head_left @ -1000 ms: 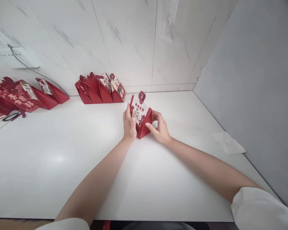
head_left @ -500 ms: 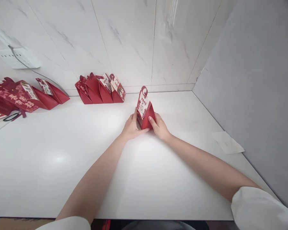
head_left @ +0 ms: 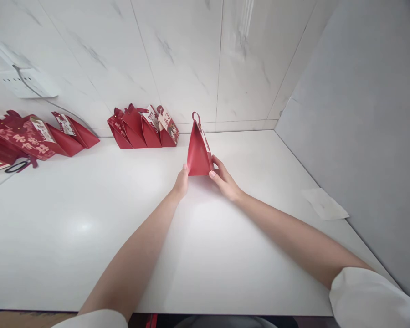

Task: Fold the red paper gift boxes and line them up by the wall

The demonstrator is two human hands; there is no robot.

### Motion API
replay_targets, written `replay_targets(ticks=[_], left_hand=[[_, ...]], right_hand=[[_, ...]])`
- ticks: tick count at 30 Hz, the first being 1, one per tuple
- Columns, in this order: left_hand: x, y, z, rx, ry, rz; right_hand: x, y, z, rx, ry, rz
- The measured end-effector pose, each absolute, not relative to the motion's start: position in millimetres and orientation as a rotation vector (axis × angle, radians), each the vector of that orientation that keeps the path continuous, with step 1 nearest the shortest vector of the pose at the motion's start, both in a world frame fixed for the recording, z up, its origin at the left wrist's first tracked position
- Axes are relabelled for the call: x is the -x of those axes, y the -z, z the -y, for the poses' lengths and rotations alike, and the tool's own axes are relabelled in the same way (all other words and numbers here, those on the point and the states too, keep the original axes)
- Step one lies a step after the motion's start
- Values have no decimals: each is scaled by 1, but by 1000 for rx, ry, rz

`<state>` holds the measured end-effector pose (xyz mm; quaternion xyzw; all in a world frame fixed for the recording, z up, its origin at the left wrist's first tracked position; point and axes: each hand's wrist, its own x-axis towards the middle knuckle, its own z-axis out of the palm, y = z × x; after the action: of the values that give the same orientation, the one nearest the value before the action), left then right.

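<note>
White counter was backed by marble tiles. Folded red boxes were lined up behind and left of the red gift box, which was stood upright, pinched at its right base by the half-closed right hand and merely touched at its left corner by the part-open left hand.

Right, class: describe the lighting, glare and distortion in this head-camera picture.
Head view: soft, even light; a glare patch on the white table; faint shadow beside the left forearm; wide-angle lens splays the wall tile lines; the red gift box is sharp.
</note>
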<state>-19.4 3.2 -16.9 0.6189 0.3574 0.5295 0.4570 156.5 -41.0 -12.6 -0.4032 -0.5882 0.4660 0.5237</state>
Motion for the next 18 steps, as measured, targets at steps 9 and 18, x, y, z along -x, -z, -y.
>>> replay_targets(ticks=[9, 18], left_hand=[[9, -1, 22, -1971, -1546, -905], [16, 7, 3, -1659, -1335, -872]], right_hand=[[-149, 7, 46, 747, -1204, 1228], [-161, 15, 19, 805, -1416, 738]])
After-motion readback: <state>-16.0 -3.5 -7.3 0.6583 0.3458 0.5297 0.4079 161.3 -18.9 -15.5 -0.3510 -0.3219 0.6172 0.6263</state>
